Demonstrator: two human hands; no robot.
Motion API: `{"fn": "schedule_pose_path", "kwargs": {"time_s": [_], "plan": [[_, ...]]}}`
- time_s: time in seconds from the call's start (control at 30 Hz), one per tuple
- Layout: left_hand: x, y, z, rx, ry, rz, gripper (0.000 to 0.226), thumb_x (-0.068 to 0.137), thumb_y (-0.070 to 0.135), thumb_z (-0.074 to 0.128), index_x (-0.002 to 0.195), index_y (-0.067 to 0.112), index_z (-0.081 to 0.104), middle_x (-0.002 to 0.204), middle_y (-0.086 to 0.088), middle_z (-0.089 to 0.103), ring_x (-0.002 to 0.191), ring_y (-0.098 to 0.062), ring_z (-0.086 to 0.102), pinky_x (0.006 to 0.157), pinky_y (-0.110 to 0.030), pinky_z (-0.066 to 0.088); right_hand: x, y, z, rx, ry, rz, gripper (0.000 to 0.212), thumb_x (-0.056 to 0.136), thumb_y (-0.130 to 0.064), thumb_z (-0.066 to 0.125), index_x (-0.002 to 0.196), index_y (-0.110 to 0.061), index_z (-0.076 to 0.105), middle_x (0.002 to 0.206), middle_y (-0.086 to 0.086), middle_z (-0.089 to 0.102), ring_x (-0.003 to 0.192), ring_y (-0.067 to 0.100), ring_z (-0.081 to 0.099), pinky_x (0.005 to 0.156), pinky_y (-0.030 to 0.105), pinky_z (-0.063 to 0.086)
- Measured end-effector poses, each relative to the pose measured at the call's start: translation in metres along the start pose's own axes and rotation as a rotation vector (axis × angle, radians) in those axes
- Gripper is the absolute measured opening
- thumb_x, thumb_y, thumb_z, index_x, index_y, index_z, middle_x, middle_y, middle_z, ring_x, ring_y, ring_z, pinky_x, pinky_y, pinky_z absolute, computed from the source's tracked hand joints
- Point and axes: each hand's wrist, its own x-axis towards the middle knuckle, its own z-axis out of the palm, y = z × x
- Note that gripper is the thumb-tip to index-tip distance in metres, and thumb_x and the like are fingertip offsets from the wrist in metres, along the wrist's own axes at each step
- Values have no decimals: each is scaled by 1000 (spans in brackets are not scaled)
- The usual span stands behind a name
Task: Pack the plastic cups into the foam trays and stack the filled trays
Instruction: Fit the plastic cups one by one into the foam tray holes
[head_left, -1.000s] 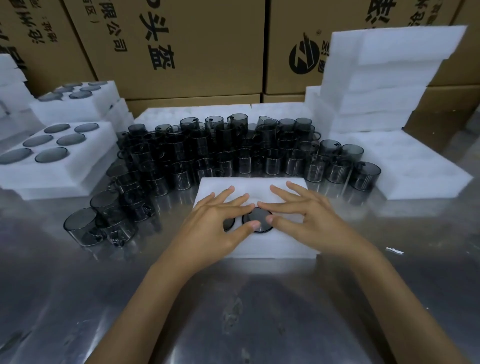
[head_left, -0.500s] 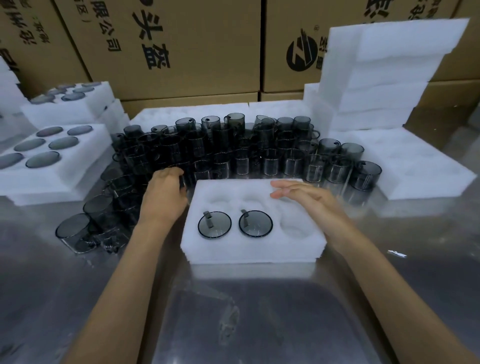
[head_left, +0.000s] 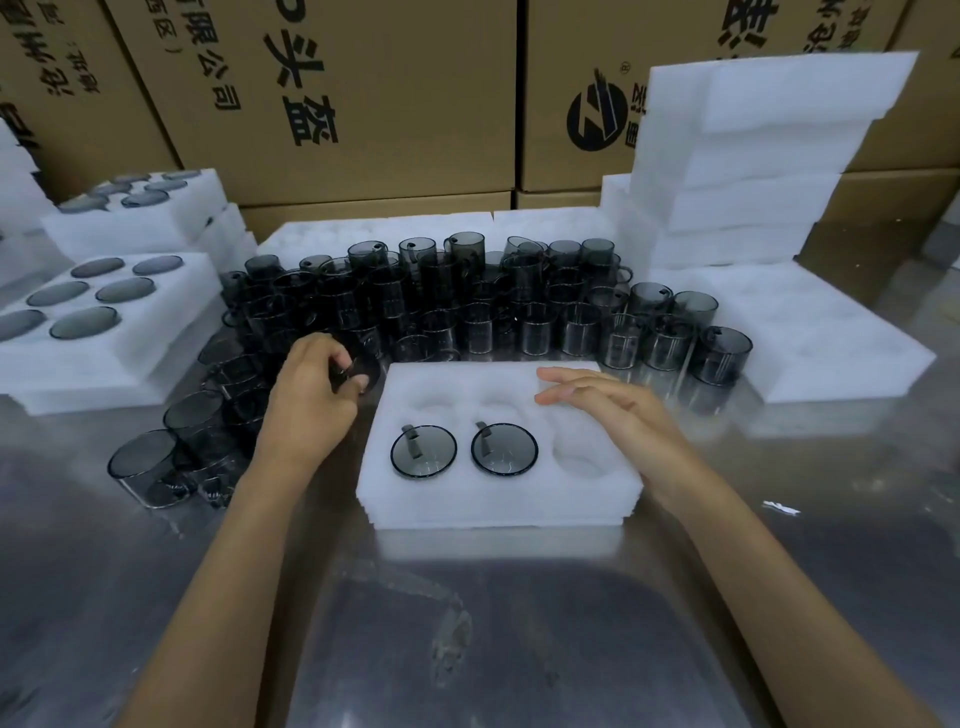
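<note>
Cups fill only two pockets of the foam tray in front of me: the near-left cup and the near-middle cup sit sunk in their holes, rims up. The near-right pocket beside them is empty, and the far row looks empty too, so by my count four pockets are left in this tray.

My left hand is curled round a dark cup, pinching it at the rim just off the tray's far-left corner; that cup is lifted clear of the others and not yet over a pocket. My right hand lies flat across the tray's far-right part, fingers straight and holding nothing, and I judge it is steadying the foam.

Outward from the left-hand grip, the loose cups crowd behind and to the left of it in a thick band running the whole width behind the tray, far more than this tray can take. Further left of the grip, filled trays lie stacked on each other, so some of the stacking is already done. Well to the right of the grip, past my right hand, stands a pile of empty trays, and cardboard boxes wall off the back of the steel table. I judge the job is still far from finished.
</note>
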Motion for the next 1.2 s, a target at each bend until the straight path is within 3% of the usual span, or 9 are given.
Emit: {"fn": "schedule_pose_path", "kwargs": {"time_s": [0.1,0.2,0.3,0.5,0.73,0.8,0.93,1.1,1.2], "plan": [[-3,17,-12,-140,141,0,27,86,28,76,87,27,49,105,9,47,86,-4,47,71,-8,35,-1,-3,2,50,41,3,19,94,-19,62,93,-21,81,116,-19,71,116,-6,59,95,18,38],[-9,47,-18,-306,199,25,45,76,45,81,102,34,46,101,8,53,87,-3,54,74,-17,43,-6,-9,2,51,122,-54,15,92,-16,66,99,-19,79,109,-16,74,111,-5,62,94,13,41],[-23,84,-9,-421,77,50,63,72,48,83,123,45,46,100,15,53,86,5,56,74,-18,46,-12,-15,1,-80,175,-154,17,90,-13,71,103,-21,76,104,-20,73,108,-10,59,89,1,36],[-58,125,30,-340,-125,178,44,74,57,73,112,40,62,102,22,48,94,5,54,72,-10,42,-26,-24,11,-290,79,-203,42,78,-29,82,118,-33,69,118,-20,67,120,-1,54,99,11,37],[-62,125,30,-491,-355,154,71,66,62,75,132,39,59,109,17,56,89,-4,60,76,-14,49,-27,-22,-9,-267,-2,-128,45,78,-27,84,118,-34,67,120,-19,67,119,-2,56,100,19,39],[-64,125,31,-544,-414,143,65,67,50,79,129,40,61,102,18,56,84,-6,61,73,-14,48,-26,-21,-14,-183,-53,-116,36,79,-24,77,113,-31,70,117,-19,69,117,-3,58,97,17,39],[-66,124,34,-576,-412,183,53,73,29,86,118,47,63,99,25,58,86,-10,64,79,-17,52,-24,-19,-16,-108,-66,-131,36,80,-15,54,111,-15,72,116,-3,71,117,13,61,103,39,47],[-71,126,34,-612,-412,129,49,58,57,82,103,46,65,91,21,67,83,-6,69,77,-17,55,-24,-23,-19,-158,-61,-116,33,80,-13,48,103,-8,72,112,9,70,117,22,59,100,33,44],[-74,126,34,-549,-421,176,47,58,62,81,98,42,67,93,20,68,88,-3,68,82,-19,56,-16,-9,-31,-79,-280,108,26,95,8,45,101,-10,62,126,18,62,133,35,47,111,32,38]]}}
